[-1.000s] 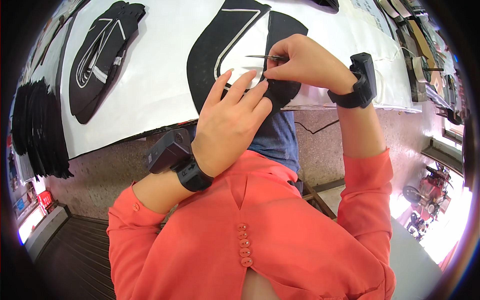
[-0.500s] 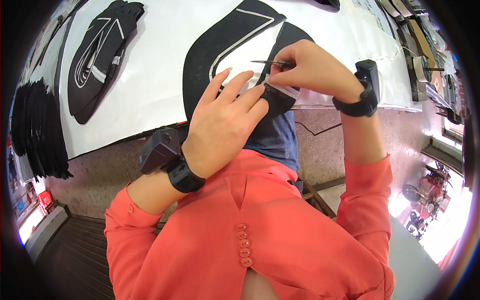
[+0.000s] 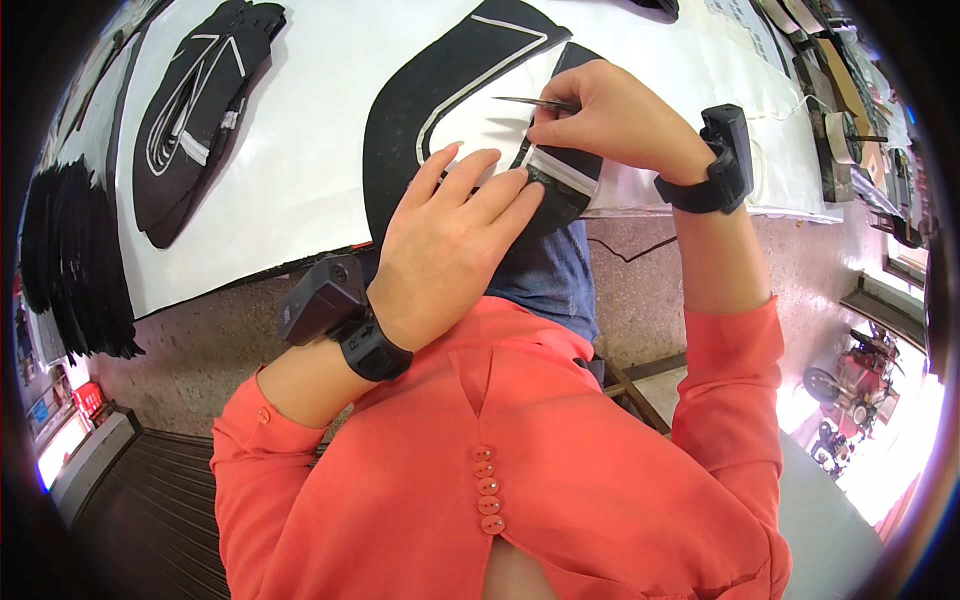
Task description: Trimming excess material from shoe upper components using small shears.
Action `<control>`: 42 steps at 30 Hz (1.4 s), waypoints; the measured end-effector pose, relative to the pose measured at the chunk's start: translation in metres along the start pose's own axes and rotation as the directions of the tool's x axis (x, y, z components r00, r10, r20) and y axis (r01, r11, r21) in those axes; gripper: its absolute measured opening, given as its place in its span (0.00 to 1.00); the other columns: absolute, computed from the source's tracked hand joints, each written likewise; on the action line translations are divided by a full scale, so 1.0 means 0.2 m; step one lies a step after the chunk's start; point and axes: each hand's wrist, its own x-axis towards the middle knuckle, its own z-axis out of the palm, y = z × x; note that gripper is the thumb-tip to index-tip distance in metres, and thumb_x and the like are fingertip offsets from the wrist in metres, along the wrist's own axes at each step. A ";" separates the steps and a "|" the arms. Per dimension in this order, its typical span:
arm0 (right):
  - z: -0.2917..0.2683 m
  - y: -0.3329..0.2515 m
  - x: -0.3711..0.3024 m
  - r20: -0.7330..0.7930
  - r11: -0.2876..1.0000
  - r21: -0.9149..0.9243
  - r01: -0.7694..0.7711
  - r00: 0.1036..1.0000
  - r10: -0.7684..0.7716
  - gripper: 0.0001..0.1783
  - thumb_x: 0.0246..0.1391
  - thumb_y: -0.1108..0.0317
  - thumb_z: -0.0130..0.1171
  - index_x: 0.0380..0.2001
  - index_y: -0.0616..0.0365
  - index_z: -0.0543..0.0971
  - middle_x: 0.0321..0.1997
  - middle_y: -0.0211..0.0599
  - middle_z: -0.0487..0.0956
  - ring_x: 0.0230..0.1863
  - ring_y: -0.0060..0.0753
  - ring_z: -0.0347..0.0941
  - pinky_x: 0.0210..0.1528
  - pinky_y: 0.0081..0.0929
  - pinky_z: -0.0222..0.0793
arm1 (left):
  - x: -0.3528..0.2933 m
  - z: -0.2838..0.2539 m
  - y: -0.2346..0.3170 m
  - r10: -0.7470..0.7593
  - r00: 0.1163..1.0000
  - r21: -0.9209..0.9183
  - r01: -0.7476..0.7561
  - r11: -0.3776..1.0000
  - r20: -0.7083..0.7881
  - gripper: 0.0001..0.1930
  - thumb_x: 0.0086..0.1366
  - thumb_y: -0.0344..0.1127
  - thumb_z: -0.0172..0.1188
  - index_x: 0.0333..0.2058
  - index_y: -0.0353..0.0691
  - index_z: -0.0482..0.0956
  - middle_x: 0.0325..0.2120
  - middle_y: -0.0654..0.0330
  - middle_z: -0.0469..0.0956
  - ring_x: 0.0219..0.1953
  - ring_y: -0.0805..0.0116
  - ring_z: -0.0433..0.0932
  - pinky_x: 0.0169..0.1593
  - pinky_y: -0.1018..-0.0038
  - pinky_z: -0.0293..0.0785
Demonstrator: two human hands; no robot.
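Note:
A curved black shoe-upper-like piece (image 3: 392, 140), with a narrow white strip along its inner edge, lies at the near edge of the white table. My left hand (image 3: 450, 225) rests on it, fingers spread and stretched out. In my right hand (image 3: 600, 110) a slim pointed metal tool (image 3: 520, 100) is held, its tip directed left; its handle is hidden in the palm. My right thumb and finger pinch close above the end of a white strip (image 3: 528, 156) beside my left fingertips. A broader pale band (image 3: 565, 172) crosses the piece's right arm.
A stack of similar black pieces (image 3: 190, 125) lies at the left of the white table (image 3: 310, 150). Black strips (image 3: 75, 260) hang in a bundle over its left end. Tape rolls (image 3: 838, 138) and other items crowd the right side. A dark cable (image 3: 630, 258) hangs below the edge.
My right hand has moved slightly up and left with the pointed tool, uncovering the pale band. My left hand stays nearly in place on the black piece.

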 end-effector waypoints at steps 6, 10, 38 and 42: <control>0.08 -0.06 -0.06 -0.006 0.999 0.005 -0.051 0.999 0.051 0.14 0.47 0.62 0.65 0.27 0.66 0.81 0.17 0.31 0.74 0.21 0.18 0.67 0.24 0.23 0.64 | -0.01 -0.06 0.01 -0.014 0.998 0.026 0.013 1.000 0.055 0.12 0.58 0.29 0.54 0.41 0.40 0.79 0.49 0.62 0.77 0.57 0.58 0.71 0.63 0.55 0.64; 0.06 -0.03 -0.08 0.020 0.992 0.114 -0.051 0.999 0.049 0.13 0.47 0.64 0.65 0.26 0.66 0.81 0.18 0.29 0.75 0.22 0.17 0.66 0.25 0.21 0.64 | -0.02 -0.06 -0.02 0.031 0.998 0.005 -0.032 0.999 0.062 0.11 0.58 0.29 0.54 0.40 0.41 0.78 0.49 0.62 0.77 0.57 0.58 0.71 0.64 0.55 0.64; -0.06 0.07 -0.05 -0.104 0.999 -0.012 -0.048 0.994 0.046 0.16 0.47 0.60 0.66 0.27 0.65 0.82 0.19 0.37 0.78 0.22 0.26 0.72 0.29 0.27 0.68 | 0.02 -0.01 0.00 0.014 0.998 0.034 -0.016 0.999 0.062 0.09 0.61 0.27 0.51 0.40 0.40 0.76 0.54 0.62 0.77 0.62 0.57 0.69 0.66 0.55 0.59; -0.05 0.13 -0.03 -0.149 0.999 0.022 -0.041 0.988 0.044 0.16 0.47 0.59 0.66 0.27 0.65 0.82 0.19 0.38 0.77 0.21 0.25 0.70 0.28 0.28 0.68 | 0.02 -0.01 0.00 0.004 0.999 0.018 -0.005 1.000 0.053 0.09 0.60 0.27 0.52 0.39 0.40 0.76 0.54 0.62 0.77 0.62 0.57 0.69 0.66 0.56 0.59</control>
